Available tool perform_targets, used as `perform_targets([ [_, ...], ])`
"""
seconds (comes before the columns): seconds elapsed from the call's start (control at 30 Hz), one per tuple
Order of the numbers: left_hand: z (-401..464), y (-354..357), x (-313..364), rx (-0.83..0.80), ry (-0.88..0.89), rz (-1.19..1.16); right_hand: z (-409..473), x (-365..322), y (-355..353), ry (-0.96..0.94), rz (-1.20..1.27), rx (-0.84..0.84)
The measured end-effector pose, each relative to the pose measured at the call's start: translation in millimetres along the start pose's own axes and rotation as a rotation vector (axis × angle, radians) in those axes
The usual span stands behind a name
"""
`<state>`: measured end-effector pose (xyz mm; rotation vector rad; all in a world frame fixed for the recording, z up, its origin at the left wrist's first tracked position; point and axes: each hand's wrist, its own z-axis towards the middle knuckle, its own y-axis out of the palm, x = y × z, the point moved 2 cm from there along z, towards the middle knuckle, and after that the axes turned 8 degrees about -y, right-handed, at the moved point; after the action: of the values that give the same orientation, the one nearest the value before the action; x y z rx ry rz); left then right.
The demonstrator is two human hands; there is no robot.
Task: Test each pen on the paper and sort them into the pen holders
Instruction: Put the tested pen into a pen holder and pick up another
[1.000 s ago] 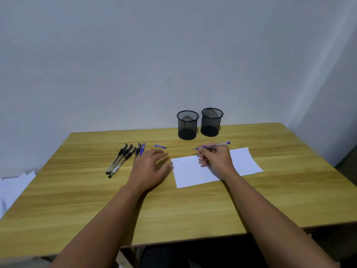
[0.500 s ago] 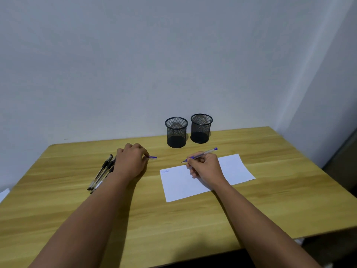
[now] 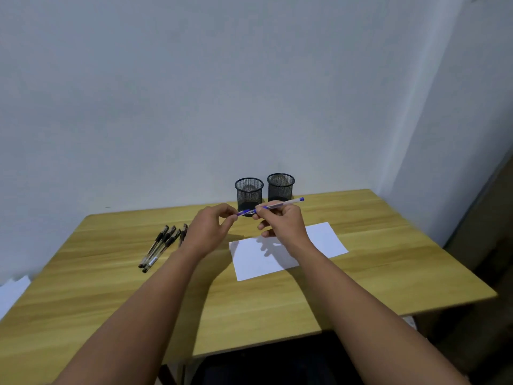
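— So, is there any writing to read on these things?

— Not much. One of the black pens (image 3: 159, 247) lying on the left of the table (image 3: 388, 273) has a pale label strip near its lower end, but the print is too small to make out. The sheet of paper (image 3: 324, 240) looks blank where it shows; the hands' shadow falls across its middle.

— Where is the pen under test?

— The blue pen (image 3: 288, 202) is in the air above the table, in front of the two holders. The right hand (image 3: 283, 223) pinches its barrel between thumb and forefinger, the other fingers curled below. The left hand (image 3: 206, 229) pinches the blue cap (image 3: 244, 212) at the pen's writing end. The pen slants, its far end rising to the right.

— And the holders?

— Two black mesh cups stand side by side by the wall: the left holder (image 3: 249, 191) and the right holder (image 3: 280, 186). No pen shows above either rim. The raised pen and fingers cover the foot of the left one.

— Anything else around?

— The black pens lie in a close bundle, tips pointing away, partly hidden by the left wrist. Some white sheets (image 3: 12, 293) sit beyond the table's left edge, lower down.
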<state>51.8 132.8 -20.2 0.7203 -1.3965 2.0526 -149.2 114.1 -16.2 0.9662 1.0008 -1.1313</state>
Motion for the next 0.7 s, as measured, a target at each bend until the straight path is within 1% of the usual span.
perform_targets([
  [0.3,-25,-15,44,0.030,0.062,0.018,-19,-36,-4,-0.031,0.009,0.035],
  [0.43,-29,-21,56,0.055,0.073,0.022,-23,-46,-9,-0.048,0.032,0.077],
  [0.6,-34,-21,67,0.018,0.091,0.007,-33,-51,-9,-0.034,0.004,-0.009],
  [0.7,-36,-22,69,0.015,0.091,0.009,-36,-54,-8,-0.019,0.020,-0.028],
])
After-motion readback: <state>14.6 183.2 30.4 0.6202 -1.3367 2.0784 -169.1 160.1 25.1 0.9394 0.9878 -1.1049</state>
